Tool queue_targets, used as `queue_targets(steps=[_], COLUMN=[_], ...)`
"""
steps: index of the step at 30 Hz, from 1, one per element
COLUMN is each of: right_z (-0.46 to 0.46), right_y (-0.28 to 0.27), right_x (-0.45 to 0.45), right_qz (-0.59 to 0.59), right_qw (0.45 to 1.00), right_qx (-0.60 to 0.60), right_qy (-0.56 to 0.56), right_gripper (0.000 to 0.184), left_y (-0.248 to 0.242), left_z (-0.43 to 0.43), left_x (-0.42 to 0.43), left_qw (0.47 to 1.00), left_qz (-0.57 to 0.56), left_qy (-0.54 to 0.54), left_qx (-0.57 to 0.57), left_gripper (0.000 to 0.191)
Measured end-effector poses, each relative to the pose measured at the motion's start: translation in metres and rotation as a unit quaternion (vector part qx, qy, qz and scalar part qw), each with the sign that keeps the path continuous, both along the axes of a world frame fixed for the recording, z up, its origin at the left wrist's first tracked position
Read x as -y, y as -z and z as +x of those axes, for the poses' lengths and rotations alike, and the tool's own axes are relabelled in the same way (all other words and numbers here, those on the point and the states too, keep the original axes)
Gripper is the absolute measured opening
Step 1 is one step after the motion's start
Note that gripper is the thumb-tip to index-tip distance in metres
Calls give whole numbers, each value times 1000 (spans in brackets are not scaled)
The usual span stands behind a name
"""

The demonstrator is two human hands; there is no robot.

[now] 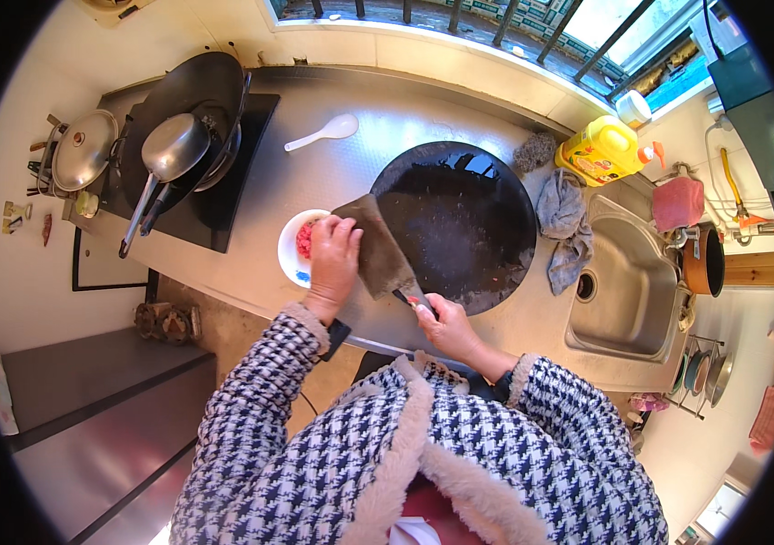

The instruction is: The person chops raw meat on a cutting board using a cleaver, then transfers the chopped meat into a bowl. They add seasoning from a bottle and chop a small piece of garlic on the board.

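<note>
My right hand (447, 324) grips the handle of a cleaver (375, 245), whose broad blade is tilted up between a white bowl and a round dark cutting board (458, 231). Against the blade's left side and upper edge rest the fingers of my left hand (334, 262); whether they pinch it is hard to tell. Below that hand, the white bowl (288, 253) holds red minced meat (304, 238) and has a blue mark on its inside. The board's surface looks wet, with small bits on it. A white spoon (324, 132) lies on the steel counter behind the bowl.
At left, a wok (186, 88) and a saucepan (174, 146) stand on the black cooktop (251, 150). Right of the board are a steel scourer (535, 151), a grey cloth (562, 204), a yellow detergent bottle (598, 148) and a steel sink (625, 279). A barred window is behind.
</note>
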State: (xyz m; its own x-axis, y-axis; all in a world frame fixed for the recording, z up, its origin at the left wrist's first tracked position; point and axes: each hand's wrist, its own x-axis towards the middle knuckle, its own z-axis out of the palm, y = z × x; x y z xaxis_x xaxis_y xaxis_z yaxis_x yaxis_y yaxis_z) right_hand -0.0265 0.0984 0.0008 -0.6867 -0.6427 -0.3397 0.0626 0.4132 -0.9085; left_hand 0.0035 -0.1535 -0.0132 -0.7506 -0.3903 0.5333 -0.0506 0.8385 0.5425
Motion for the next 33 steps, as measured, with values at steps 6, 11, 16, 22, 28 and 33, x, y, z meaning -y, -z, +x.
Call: queue_targets(steps=[6,11,16,22,28,33], right_z=[2,-9,-16,-2,14,22], right_y=[1,7,10,13,20,20], right_x=[-3,-49,-91,-123,-145,-163], right_qz=[7,-10,-67,-74,-56,-38], right_qw=[998,975,941,902,880,874], right_qx=[45,113,115,103,96,102], right_qy=[30,190,311,413,462,474], right_gripper=[21,17,24,28,29,25], left_y=[9,-2,-9,-3,-1,5], left_z=[31,30,10,-25,-48,-61], left_x=[50,47,3,-36,-75,-122], left_qw=[984,997,988,969,941,924], left_qz=[-44,-61,-10,31,11,-3], left_qy=[22,12,143,226,313,361], left_qx=[170,48,62,97,125,125], left_gripper=[13,12,12,10,10,9])
